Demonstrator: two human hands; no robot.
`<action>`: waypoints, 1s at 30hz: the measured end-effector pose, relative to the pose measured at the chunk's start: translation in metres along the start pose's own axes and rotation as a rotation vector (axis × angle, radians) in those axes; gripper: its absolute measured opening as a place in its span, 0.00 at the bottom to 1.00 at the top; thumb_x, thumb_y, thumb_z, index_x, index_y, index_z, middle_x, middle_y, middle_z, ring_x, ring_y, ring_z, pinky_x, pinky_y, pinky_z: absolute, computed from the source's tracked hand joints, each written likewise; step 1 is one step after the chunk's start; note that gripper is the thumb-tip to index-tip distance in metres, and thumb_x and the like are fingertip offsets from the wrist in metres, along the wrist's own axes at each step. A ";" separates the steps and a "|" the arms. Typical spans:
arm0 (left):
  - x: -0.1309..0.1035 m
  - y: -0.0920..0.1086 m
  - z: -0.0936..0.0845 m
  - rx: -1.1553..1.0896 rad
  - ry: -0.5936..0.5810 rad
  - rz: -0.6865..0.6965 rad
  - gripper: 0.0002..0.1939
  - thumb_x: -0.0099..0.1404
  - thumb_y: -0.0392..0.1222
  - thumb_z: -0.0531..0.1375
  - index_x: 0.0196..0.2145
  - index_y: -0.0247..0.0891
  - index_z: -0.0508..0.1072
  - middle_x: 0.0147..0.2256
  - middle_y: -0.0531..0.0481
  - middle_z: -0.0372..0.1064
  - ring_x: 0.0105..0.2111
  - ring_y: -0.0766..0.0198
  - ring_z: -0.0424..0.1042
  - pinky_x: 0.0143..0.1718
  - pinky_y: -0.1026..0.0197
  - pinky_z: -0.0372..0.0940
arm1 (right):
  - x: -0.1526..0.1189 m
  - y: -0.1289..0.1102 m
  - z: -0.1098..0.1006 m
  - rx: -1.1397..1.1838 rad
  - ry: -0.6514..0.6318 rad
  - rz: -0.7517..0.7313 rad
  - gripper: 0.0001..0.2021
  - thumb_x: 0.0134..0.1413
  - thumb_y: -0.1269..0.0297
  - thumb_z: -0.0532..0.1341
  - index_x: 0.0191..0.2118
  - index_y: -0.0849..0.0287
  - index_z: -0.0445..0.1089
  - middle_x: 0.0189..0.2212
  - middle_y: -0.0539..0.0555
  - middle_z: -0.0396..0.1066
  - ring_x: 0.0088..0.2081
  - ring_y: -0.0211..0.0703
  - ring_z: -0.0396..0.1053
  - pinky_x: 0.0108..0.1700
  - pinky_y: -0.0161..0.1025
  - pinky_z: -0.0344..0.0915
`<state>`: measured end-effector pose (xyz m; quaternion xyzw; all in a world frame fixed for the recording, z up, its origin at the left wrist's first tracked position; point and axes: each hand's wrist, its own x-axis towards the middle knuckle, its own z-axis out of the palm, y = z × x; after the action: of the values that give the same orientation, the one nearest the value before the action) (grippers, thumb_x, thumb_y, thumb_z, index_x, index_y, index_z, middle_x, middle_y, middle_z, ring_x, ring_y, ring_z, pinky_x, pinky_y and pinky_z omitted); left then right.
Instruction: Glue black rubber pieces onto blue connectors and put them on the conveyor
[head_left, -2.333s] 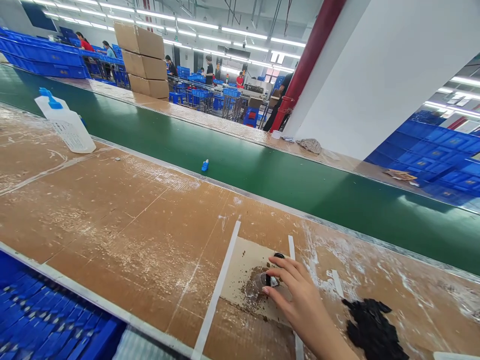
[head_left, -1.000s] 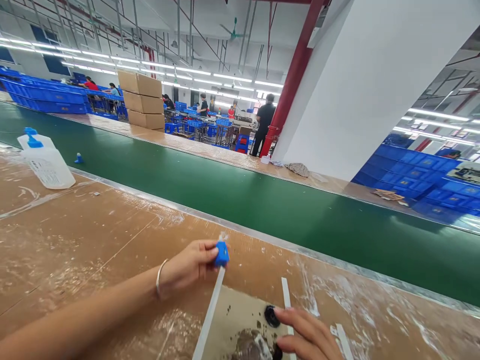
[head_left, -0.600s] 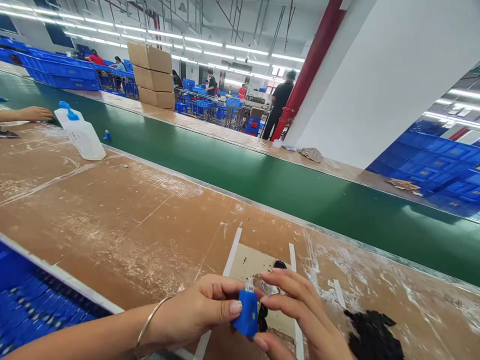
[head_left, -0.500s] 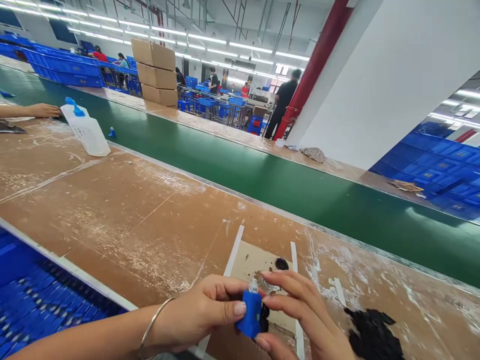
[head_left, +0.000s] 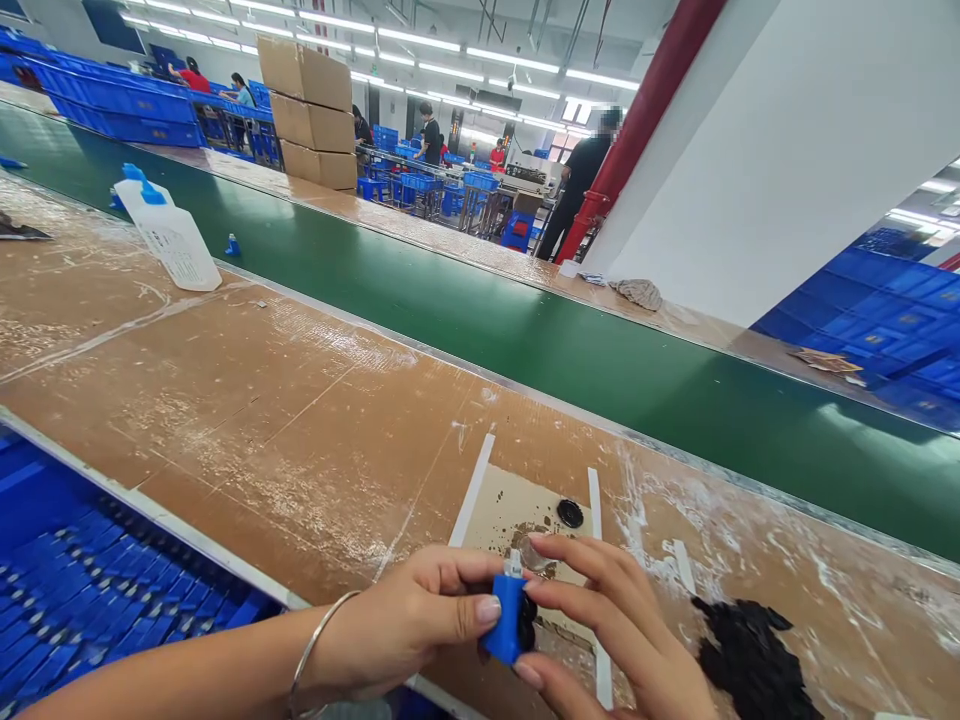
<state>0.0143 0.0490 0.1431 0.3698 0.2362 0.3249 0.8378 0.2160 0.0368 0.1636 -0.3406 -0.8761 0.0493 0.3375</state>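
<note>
- While the left hand (head_left: 405, 625) pinches a small blue plastic part (head_left: 507, 618) between thumb and fingers, the right hand (head_left: 622, 640) closes its fingertips on a black round piece (head_left: 528, 620) pressed against that part's side.
- Judging by this, the two pieces are being joined but are not yet released.
- Just beyond lies another black disc (head_left: 569, 513) on a stained card (head_left: 501, 505).
- To the right sits a heap of black pieces (head_left: 750, 655).
- Farther off run the green conveyor belt (head_left: 600, 370) and a white bottle (head_left: 169, 235).
</note>
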 end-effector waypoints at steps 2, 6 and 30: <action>0.000 0.000 0.000 -0.021 0.005 -0.012 0.18 0.54 0.50 0.66 0.35 0.32 0.75 0.29 0.49 0.61 0.30 0.67 0.57 0.36 0.66 0.53 | -0.002 0.000 0.001 -0.039 0.005 -0.017 0.11 0.62 0.61 0.60 0.48 0.57 0.65 0.53 0.57 0.60 0.52 0.52 0.59 0.48 0.46 0.66; 0.000 0.001 0.002 -0.062 0.019 -0.036 0.19 0.53 0.50 0.67 0.37 0.32 0.75 0.31 0.48 0.63 0.31 0.67 0.60 0.38 0.66 0.55 | -0.004 -0.006 0.004 -0.151 0.041 -0.051 0.11 0.60 0.68 0.60 0.49 0.58 0.67 0.54 0.56 0.60 0.49 0.54 0.60 0.45 0.47 0.65; -0.011 -0.027 0.014 0.113 0.223 0.001 0.13 0.55 0.46 0.65 0.37 0.39 0.73 0.24 0.55 0.59 0.26 0.66 0.62 0.35 0.63 0.63 | -0.017 -0.013 0.021 0.052 0.045 0.183 0.09 0.61 0.68 0.58 0.47 0.54 0.65 0.51 0.55 0.60 0.49 0.48 0.61 0.44 0.44 0.66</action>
<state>0.0259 0.0202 0.1328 0.3779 0.3455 0.3505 0.7841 0.2047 0.0190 0.1420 -0.4114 -0.8321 0.0949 0.3597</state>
